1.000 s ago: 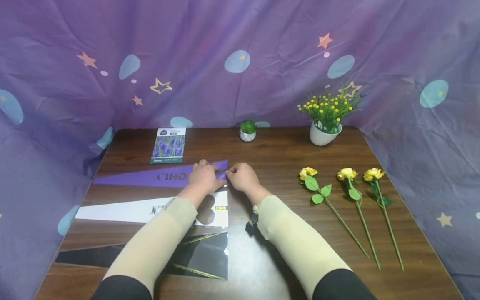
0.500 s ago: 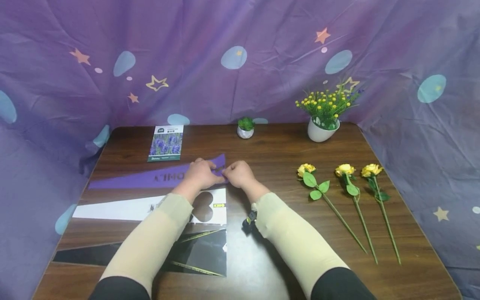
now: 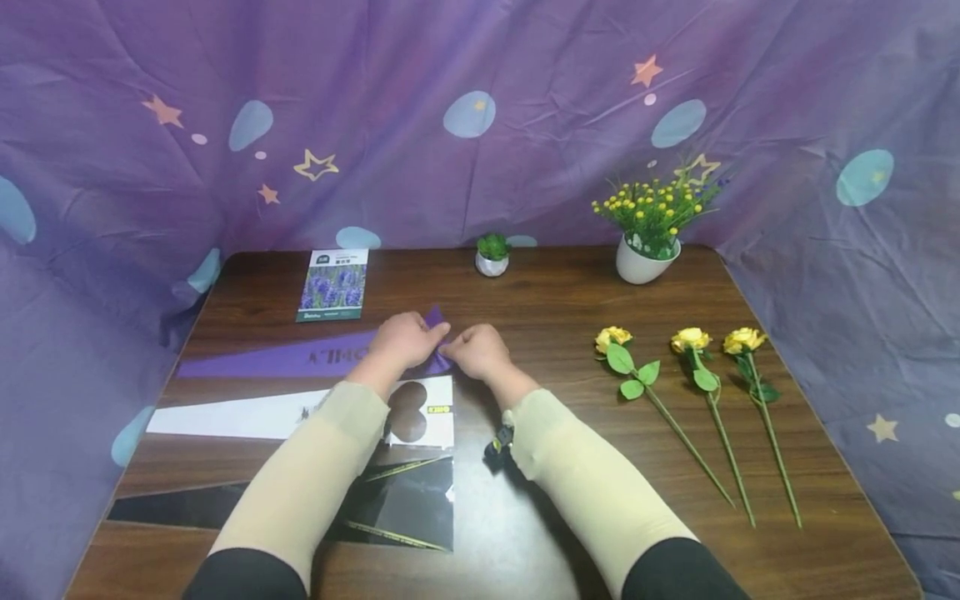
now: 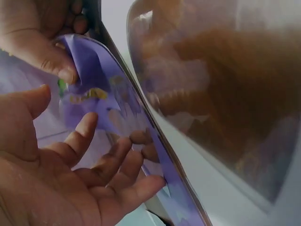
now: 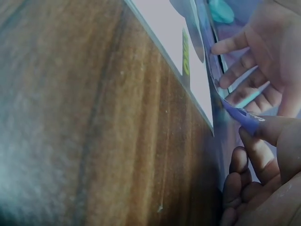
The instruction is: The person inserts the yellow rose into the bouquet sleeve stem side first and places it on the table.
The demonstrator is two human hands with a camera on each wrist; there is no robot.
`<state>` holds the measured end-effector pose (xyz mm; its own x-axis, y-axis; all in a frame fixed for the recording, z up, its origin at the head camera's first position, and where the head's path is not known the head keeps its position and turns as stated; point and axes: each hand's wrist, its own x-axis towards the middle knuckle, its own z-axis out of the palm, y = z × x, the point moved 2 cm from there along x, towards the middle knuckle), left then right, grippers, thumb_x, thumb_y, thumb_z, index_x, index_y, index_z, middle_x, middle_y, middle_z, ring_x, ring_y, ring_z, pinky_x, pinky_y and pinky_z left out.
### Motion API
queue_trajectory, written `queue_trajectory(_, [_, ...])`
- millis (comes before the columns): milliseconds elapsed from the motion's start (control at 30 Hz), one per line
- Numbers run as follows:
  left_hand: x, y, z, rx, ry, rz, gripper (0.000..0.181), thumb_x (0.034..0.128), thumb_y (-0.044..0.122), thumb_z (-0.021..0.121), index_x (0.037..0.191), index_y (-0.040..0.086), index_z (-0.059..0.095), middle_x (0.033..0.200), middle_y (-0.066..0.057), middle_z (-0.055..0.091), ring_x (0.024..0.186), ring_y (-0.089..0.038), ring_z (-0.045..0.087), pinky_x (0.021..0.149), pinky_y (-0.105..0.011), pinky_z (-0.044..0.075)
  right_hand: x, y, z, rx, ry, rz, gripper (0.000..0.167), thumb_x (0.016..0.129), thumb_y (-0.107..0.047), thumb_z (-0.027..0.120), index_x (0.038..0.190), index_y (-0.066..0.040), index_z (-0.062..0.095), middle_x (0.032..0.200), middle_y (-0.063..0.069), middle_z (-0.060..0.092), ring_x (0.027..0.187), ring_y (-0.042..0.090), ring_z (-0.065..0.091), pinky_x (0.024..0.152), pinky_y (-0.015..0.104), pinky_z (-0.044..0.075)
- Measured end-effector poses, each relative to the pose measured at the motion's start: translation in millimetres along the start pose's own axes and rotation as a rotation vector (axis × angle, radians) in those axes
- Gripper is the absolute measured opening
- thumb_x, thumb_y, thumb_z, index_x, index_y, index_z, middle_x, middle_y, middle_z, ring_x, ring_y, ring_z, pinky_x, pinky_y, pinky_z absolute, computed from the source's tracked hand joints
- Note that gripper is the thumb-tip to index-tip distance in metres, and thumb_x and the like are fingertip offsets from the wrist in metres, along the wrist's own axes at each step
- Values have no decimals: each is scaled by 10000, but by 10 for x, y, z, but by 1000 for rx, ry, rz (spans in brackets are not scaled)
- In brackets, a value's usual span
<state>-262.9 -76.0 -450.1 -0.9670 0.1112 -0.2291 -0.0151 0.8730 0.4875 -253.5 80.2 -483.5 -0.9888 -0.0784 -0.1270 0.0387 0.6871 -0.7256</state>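
A tapered purple flower sleeve point(image 3: 281, 357) with dark lettering lies at the table's left, its wide end lifted and creased between my hands. My right hand point(image 3: 480, 350) pinches that end's edge between thumb and forefinger; the right wrist view shows the folded purple edge point(image 5: 247, 121) there. My left hand point(image 3: 408, 340) is over the sleeve with fingers spread and thumb apart. In the left wrist view, its fingertips point(image 4: 87, 123) are at the sleeve's film, and whether they touch it I cannot tell. Nearer me lie a white sleeve point(image 3: 240, 419) with a heart-shaped window and a black sleeve point(image 3: 408, 500).
Three yellow roses point(image 3: 678, 425) with green stems lie at the right. Along the back are a lavender-pictured packet point(image 3: 332, 285), a small potted succulent point(image 3: 492, 254) and a white pot point(image 3: 645, 262) of yellow flowers. A purple curtain point(image 3: 405, 50) hangs behind the table.
The purple sleeve's wide end lay nearly flat; now it is lifted and creased. My left thumb has swung up and away from the sleeve's edge. The right hand keeps its pinch.
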Motion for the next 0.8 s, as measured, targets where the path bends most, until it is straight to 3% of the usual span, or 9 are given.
queue_trajectory(100, [21, 42, 22, 38, 18, -18, 579, 1039, 581, 554, 1109, 31, 721, 1160, -192, 738, 1067, -395, 689, 951, -513, 543, -8, 6, 1, -11, 13, 15, 253, 898, -369, 803, 865, -120, 836, 920, 15, 805, 961, 270, 730, 908, 445, 559])
queue_trajectory(200, [29, 73, 32, 66, 24, -38, 549, 1042, 548, 570, 1151, 33, 724, 1229, -211, 722, 1126, -417, 678, 973, -528, 539, -12, 9, 8, -20, 16, 18, 258, 894, -378, 803, 851, -125, 834, 915, 6, 804, 970, 268, 729, 915, 441, 556])
queue_trajectory(400, [19, 62, 10, 28, 6, -34, 465, 1055, 487, 581, 1096, 49, 730, 1235, -197, 727, 1154, -408, 674, 1009, -520, 519, -15, 9, 10, -19, 16, 16, 274, 904, -379, 814, 828, -116, 828, 910, 13, 803, 965, 271, 730, 915, 444, 557])
queue_trajectory(667, [-4, 26, -32, 6, -22, -40, 358, 1048, 378, 576, 1077, 65, 747, 1246, -172, 730, 1174, -391, 669, 1029, -514, 514, 18, 9, -17, -18, -7, -49, 357, 973, -343, 758, 772, -50, 797, 817, 54, 782, 823, 244, 706, 810, 380, 564])
queue_trajectory(800, [-21, -1, -34, 4, -12, -50, 278, 994, 322, 601, 929, 85, 731, 1148, -158, 742, 1063, -367, 687, 944, -505, 550, -7, 3, -61, 14, -46, -64, 335, 989, -299, 732, 803, -26, 791, 765, 55, 752, 728, 192, 650, 729, 343, 549])
